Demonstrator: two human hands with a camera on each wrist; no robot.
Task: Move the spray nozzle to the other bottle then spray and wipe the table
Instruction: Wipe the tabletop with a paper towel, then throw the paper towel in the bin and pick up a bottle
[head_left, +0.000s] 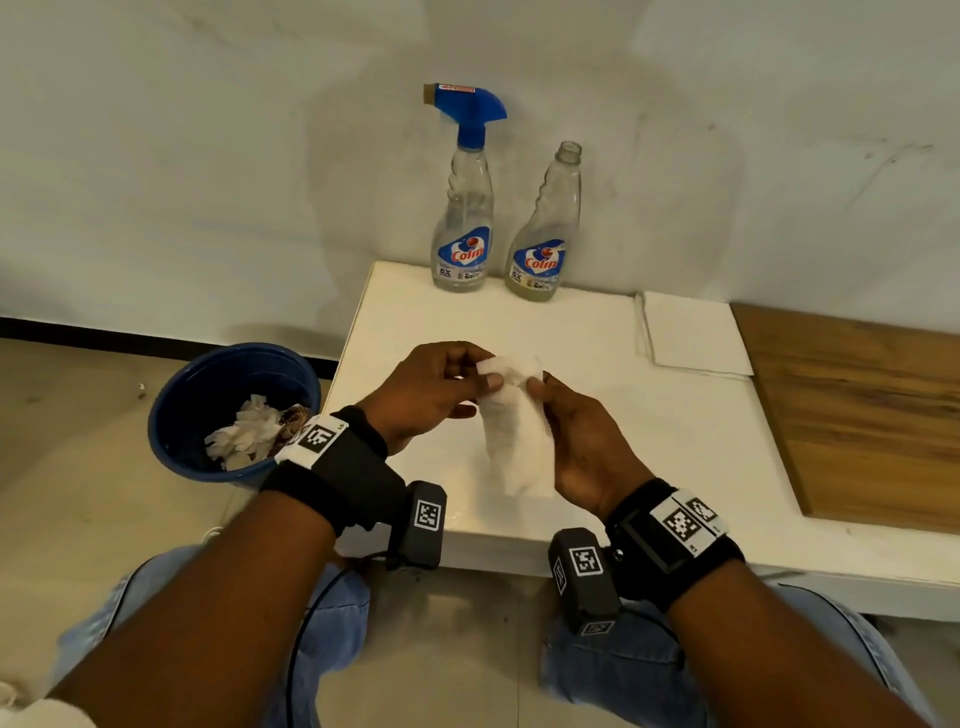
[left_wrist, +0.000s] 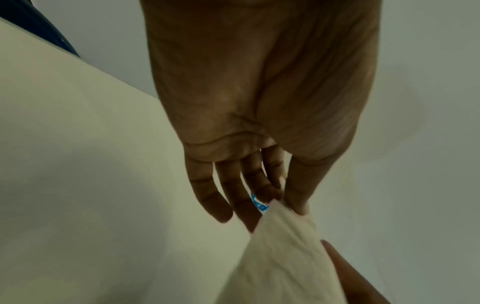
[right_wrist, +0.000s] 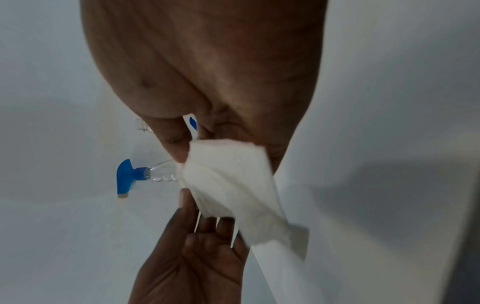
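Both hands hold a crumpled white tissue (head_left: 517, 431) above the white table (head_left: 597, 415). My left hand (head_left: 441, 395) pinches its upper corner between thumb and fingers. My right hand (head_left: 582, 441) grips its right edge. The tissue (left_wrist: 283, 253) hangs down from the pinching left fingers (left_wrist: 296, 195) in the left wrist view. In the right wrist view the tissue (right_wrist: 231, 181) is bunched between both hands. At the back of the table stand two clear bottles: the left bottle (head_left: 462, 218) carries the blue spray nozzle (head_left: 470, 111), the right bottle (head_left: 545, 228) has an open neck.
A blue bin (head_left: 228, 410) holding used tissues sits on the floor left of the table. A stack of folded white tissues (head_left: 691, 332) lies at the table's back right. A wooden board (head_left: 862, 415) adjoins the table on the right. The wall is close behind the bottles.
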